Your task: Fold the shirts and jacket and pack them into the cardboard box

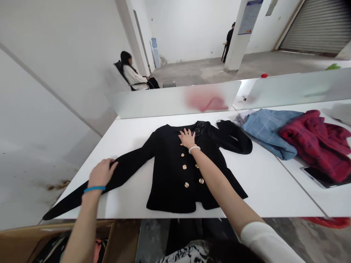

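A black jacket (170, 168) with gold buttons and a dark beaded flower-like trim at the neckline lies spread out on the white table (128, 197). My left hand (101, 173) rests on the sleeve stretched toward the table's left corner, its thumb apart from the fingers; the fingertips are partly hidden. Across the upper chest of the jacket, my right hand (187, 138) lies flat with spread fingers beside the trim. The other sleeve (236, 138) is bent back on itself at the right.
Blue checked cloth (271, 128) and red plaid cloth (315, 142) are heaped at the right, by a tablet-like device (315, 177). A frosted divider (170, 100) borders the back edge. Below left stands a cardboard box (123, 237) with clothes. Beyond, one person (137, 76) sits, another (228, 42) stands.
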